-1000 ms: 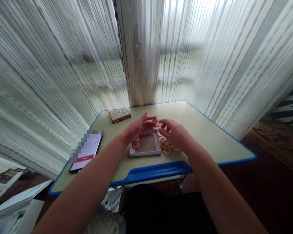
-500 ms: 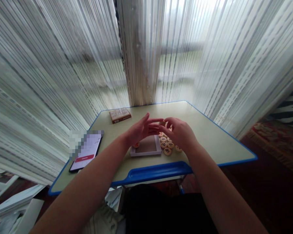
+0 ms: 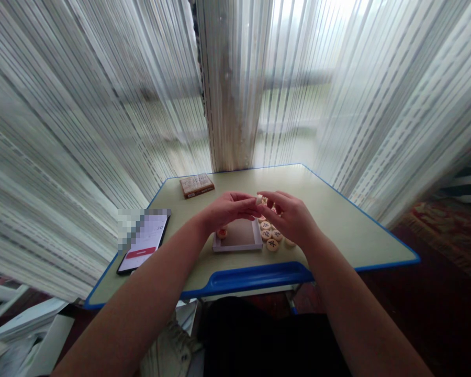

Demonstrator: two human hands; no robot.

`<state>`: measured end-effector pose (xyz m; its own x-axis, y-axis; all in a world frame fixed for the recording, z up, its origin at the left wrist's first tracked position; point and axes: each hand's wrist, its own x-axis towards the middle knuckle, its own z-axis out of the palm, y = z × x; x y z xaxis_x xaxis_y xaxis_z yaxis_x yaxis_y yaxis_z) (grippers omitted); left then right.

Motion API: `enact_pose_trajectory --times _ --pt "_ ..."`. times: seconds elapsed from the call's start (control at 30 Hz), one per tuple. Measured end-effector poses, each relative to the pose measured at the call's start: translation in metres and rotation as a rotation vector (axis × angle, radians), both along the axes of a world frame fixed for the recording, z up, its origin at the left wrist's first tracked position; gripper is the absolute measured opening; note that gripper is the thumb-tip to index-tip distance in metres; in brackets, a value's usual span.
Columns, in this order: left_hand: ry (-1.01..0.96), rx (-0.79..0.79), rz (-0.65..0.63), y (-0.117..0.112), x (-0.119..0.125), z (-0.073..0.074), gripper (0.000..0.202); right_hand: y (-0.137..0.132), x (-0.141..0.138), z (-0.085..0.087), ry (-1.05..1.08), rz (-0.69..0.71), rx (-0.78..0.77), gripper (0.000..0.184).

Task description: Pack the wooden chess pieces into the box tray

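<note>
A pale round xiangqi piece [image 3: 259,200] is held up on edge between my two hands. My left hand [image 3: 233,207] has its thumb and fingers drawn together, tips at the piece's left side, over a shallow open box [image 3: 238,247]. From the other side, my right hand [image 3: 284,210] grips the piece between bent forefinger and thumb. One piece with a red character [image 3: 222,233] lies inside the box at its left. Beside the box, partly under my right hand, sit several xiangqi pieces with dark characters [image 3: 272,244]; some are hidden.
A small brown box or book [image 3: 197,185] lies at the table's back left. A phone [image 3: 143,243] with a lit screen is at the left edge. The pale table [image 3: 345,230] has a blue rim and a blue front groove [image 3: 259,275]. Sheer curtains [image 3: 235,94] hang behind.
My left hand has closed from spread fingers, its raised thumb coming down toward the piece. The piece has turned and shows its pale side. The view has shifted slightly.
</note>
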<state>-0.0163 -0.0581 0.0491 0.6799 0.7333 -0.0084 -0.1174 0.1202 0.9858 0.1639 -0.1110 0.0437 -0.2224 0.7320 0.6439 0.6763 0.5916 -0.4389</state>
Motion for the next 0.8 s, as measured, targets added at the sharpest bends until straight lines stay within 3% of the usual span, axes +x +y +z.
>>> enact_pose_trajectory --times 0.33,0.8 --pt "-0.024 0.038 0.089 0.0019 -0.0003 0.0021 0.032 0.0016 -0.0006 -0.0031 0.069 -0.013 0.035 0.036" --pt "0.008 0.048 0.076 0.0021 0.0006 0.0015 0.038 -0.0015 -0.0049 -0.0008 -0.003 -0.003 -0.002 0.023"
